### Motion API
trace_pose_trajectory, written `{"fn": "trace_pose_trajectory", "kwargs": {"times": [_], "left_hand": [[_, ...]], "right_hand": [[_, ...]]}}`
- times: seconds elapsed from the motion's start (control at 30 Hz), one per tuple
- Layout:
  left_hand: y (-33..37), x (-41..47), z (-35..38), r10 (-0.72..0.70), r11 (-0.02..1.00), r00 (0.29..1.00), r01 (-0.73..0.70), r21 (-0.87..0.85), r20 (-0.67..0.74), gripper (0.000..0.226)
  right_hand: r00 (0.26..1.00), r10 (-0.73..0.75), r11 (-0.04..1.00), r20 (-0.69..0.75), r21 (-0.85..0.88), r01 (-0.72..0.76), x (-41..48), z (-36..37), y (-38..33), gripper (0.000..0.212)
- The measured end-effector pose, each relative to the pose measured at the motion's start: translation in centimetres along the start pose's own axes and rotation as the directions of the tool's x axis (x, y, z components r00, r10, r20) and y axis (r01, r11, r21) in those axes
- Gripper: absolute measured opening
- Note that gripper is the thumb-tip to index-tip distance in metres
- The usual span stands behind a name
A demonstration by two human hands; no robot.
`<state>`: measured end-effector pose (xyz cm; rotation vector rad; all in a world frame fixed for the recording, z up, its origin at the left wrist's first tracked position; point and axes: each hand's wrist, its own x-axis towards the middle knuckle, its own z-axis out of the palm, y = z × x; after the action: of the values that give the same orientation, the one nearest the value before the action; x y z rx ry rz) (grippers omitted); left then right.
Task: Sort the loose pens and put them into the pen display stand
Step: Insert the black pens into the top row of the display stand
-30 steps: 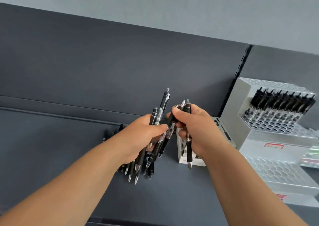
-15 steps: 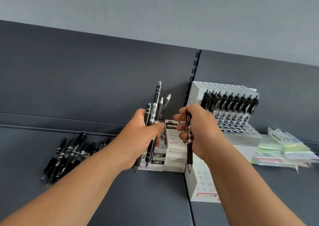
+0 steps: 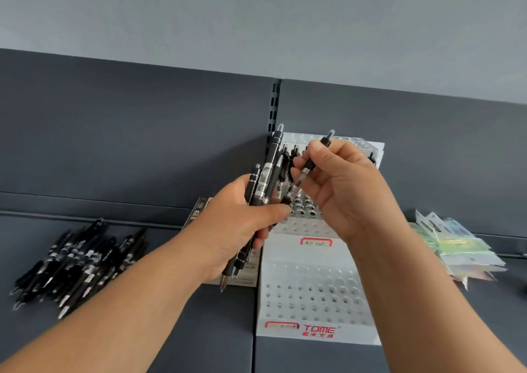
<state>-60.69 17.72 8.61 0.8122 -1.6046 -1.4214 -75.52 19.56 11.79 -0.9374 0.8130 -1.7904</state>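
A stack of small printed boxes (image 3: 199,210) stands on the dark shelf (image 3: 171,330), partly hidden behind the left grip. Pale green packets (image 3: 456,247) lie fanned right of the right grip.

Your left hand (image 3: 236,221) is curled into a fist-like grip, thumb forward; your right hand (image 3: 336,184) is raised beside it, thumb and forefinger pinched, both forearms extended.

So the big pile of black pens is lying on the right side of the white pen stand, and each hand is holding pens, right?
Not quite. In the head view the pile of black pens lies to the left of the white pen stand, not the right. The rest holds: the left hand grips a bunch of pens, and the right hand holds a single pen.
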Motion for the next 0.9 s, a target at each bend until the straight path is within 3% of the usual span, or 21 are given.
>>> {"fn": "trace_pose_trajectory", "kwargs": {"times": [0.1,0.3,0.43,0.6,0.73,0.9], "left_hand": [[-0.1,0.3,1.5,0.013,0.999,0.998,-0.012,0.031,-0.055,0.021],[0.0,0.6,2.7,0.025,0.998,0.99,-0.016,0.066,-0.137,0.018],[0.2,0.9,3.1,0.043,0.995,0.984,-0.027,0.091,-0.173,0.014],[0.2,0.9,2.6,-0.036,0.998,0.969,0.048,0.043,-0.245,0.008],[0.1,0.8,2.2,-0.067,0.997,0.966,0.074,0.02,-0.249,0.003],[-0.2,1.1,1.7,-0.077,0.996,0.969,0.086,0.031,-0.236,0.01]], "right_hand": [[1.0,-0.001,0.999,-0.007,-0.046,0.001,0.0,-1.2,-0.3,0.021],[0.994,0.011,0.937,0.109,-0.347,0.028,0.5,-3.3,-1.7,0.016],[0.988,-0.1,0.887,0.116,-0.439,0.141,0.9,-3.1,-3.0,0.017],[0.914,-0.405,0.672,0.031,-0.667,0.321,2.8,-3.2,-4.5,0.01],[0.909,-0.412,0.535,0.062,-0.791,0.296,4.0,-3.2,-2.8,0.004],[0.922,-0.382,0.525,0.058,-0.808,0.268,4.6,-3.1,-1.0,0.003]]}}
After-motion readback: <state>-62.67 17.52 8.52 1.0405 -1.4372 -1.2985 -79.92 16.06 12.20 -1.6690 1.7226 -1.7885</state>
